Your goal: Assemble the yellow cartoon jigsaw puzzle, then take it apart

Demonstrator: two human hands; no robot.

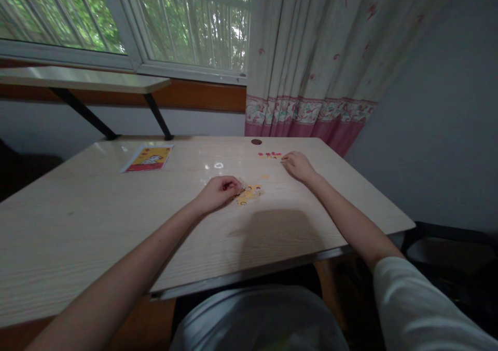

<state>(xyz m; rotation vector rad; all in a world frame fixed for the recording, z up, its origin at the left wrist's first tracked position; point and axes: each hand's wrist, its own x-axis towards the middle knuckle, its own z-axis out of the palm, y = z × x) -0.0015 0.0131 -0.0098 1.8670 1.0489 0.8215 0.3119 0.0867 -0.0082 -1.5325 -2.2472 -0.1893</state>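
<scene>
My left hand (218, 192) rests on the table with its fingers curled and thumb against them, right at the left edge of a loose pile of small puzzle pieces (248, 194). The pile is mostly yellow with some pale pieces; whatever sits between those fingers is hidden. Farther back, my right hand (298, 166) has its fingertips drawn together at the right end of a row of red and yellow pieces (269, 154). Too little shows there to tell what the fingertips hold. One yellow piece (265, 176) lies alone between the row and the pile.
A yellow and red picture sheet (148, 158) lies on the back left of the wooden table (116, 221). Behind it, a raised shelf (85, 79) stands on dark legs. A round cable hole (256, 142) is near the back edge, before the curtain (307, 81).
</scene>
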